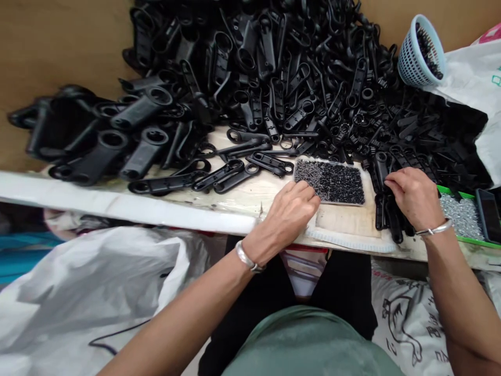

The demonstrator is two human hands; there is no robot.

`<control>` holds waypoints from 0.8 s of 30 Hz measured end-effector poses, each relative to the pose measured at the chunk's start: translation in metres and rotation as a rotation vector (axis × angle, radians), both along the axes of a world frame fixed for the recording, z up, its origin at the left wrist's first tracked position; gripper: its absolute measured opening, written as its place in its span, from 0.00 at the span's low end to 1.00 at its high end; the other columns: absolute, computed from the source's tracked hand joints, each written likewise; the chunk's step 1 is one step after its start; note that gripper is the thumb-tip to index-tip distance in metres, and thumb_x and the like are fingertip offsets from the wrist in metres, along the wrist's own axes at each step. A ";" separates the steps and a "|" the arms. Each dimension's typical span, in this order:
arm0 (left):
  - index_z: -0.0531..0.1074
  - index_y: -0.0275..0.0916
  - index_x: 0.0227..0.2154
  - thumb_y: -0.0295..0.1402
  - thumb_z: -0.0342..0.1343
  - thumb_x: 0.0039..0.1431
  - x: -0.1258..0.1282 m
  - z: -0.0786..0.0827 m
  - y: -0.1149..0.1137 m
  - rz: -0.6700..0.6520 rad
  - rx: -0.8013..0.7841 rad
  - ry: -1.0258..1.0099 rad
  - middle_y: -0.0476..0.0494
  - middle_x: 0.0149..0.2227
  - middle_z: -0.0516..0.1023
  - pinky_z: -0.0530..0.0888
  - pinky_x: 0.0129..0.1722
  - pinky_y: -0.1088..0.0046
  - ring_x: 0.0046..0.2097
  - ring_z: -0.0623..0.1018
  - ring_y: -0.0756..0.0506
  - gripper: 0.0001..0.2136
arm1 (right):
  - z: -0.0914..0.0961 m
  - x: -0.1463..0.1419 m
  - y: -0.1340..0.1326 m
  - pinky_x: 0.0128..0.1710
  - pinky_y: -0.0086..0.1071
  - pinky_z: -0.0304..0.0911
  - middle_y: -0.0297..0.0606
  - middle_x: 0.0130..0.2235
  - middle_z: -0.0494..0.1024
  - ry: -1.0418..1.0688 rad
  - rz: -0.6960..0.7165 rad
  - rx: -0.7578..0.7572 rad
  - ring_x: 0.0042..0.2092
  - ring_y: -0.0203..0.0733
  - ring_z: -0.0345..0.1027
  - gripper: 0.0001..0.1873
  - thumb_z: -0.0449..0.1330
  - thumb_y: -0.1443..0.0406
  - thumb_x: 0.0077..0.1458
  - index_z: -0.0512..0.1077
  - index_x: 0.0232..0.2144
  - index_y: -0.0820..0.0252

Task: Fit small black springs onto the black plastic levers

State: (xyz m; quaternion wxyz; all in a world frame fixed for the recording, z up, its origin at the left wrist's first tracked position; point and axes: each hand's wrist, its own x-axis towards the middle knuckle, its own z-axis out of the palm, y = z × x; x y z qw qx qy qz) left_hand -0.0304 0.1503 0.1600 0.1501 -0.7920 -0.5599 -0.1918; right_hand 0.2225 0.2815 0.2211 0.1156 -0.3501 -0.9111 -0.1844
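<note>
Lever [381, 167], black, just left of the fingers of the right hand [418, 196].
Long axis running near to far; right hand nearer, fingertips drawn together, grasp unclear. Left hand [287, 211] farther off, fingers curled at the tray [348, 203], hold hidden.

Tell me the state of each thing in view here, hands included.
Shallow tray: uncovered, holding dark pieces
Black parts: mostly heaped loosely
Left hand: curled beside shallow tray, grip unclear
Right hand: bent over black parts, grip unclear
Blue basket: tilted, holding dark items
Green tray: uncovered, holding silvery pieces
</note>
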 end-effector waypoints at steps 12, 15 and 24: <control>0.70 0.36 0.24 0.21 0.51 0.61 -0.015 -0.003 -0.016 0.024 0.036 -0.012 0.43 0.25 0.69 0.61 0.32 0.65 0.32 0.67 0.41 0.11 | -0.017 -0.027 -0.016 0.29 0.34 0.51 0.40 0.38 0.74 -0.293 -0.190 -0.085 0.43 0.44 0.64 0.09 0.55 0.67 0.65 0.74 0.35 0.58; 0.72 0.37 0.26 0.23 0.50 0.63 -0.013 -0.002 -0.017 0.032 -0.005 -0.014 0.43 0.27 0.71 0.61 0.33 0.64 0.33 0.67 0.41 0.11 | -0.020 -0.027 -0.015 0.29 0.34 0.51 0.41 0.38 0.75 -0.305 -0.196 -0.088 0.43 0.44 0.64 0.11 0.54 0.66 0.66 0.74 0.33 0.59; 0.75 0.41 0.33 0.28 0.49 0.65 -0.064 0.016 -0.027 0.290 -0.061 -0.093 0.44 0.37 0.79 0.63 0.37 0.62 0.39 0.72 0.41 0.10 | -0.014 -0.007 -0.018 0.31 0.35 0.58 0.39 0.38 0.76 -0.127 -0.148 -0.077 0.42 0.45 0.67 0.12 0.54 0.61 0.66 0.77 0.36 0.56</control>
